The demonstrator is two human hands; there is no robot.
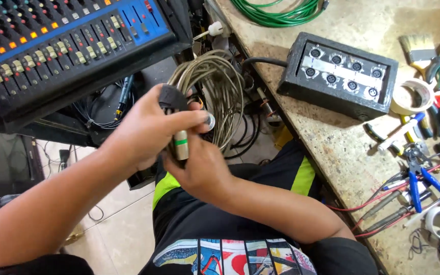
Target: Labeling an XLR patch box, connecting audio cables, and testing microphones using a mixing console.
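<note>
Work in hand appears at an early to middle stage, judged from present positions: the coiled grey cable point(219, 86) is bundled and lifted off the bench point(332, 147), and its metal plug connector point(180, 144) is held but not mated with any socket.

Largest item first. The coil hangs in several loops just above and beyond both hands, in front of the mixing console point(62, 46). The black socket box point(339, 74) lies on the bench, well apart to the right of the hands.

The left hand point(151, 127) is closed around the connector's black end, thumb pressed across it. The right hand point(199, 170), directly beneath, is curled on the connector's silver barrel, which carries a green band.
</note>
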